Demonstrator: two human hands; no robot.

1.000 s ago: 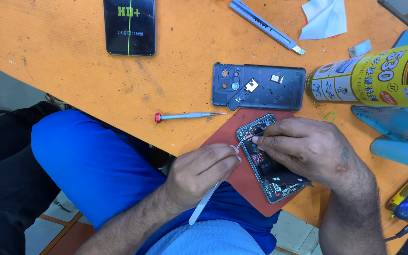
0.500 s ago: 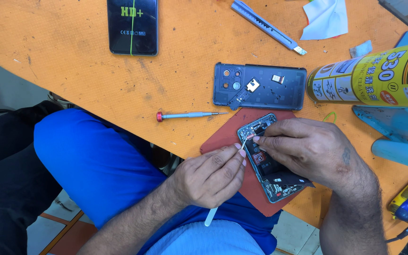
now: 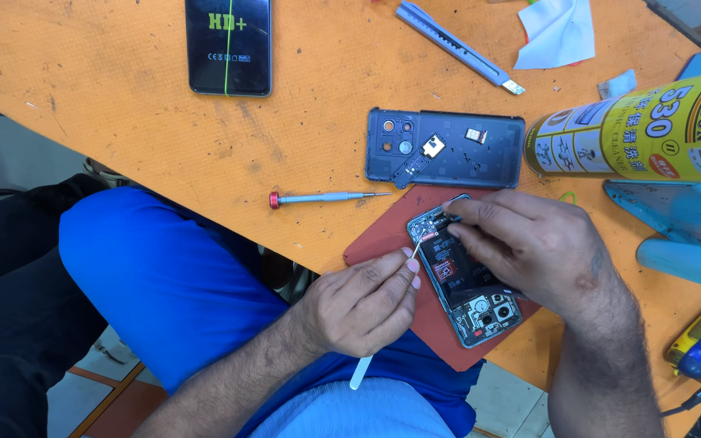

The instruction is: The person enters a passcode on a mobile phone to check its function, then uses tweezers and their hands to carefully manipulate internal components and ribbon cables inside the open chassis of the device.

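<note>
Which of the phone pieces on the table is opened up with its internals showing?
The opened phone on the red mat, under both hands. The grey back cover lies apart above it; the black screen panel sits far left.

Bare forearms, no sleeves in view, bright blue trousers — pale blue shirt hem

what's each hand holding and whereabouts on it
The left hand grips a white plastic pry tool around its middle, tip at the opened phone. The right hand pinches the phone's top end.
</note>
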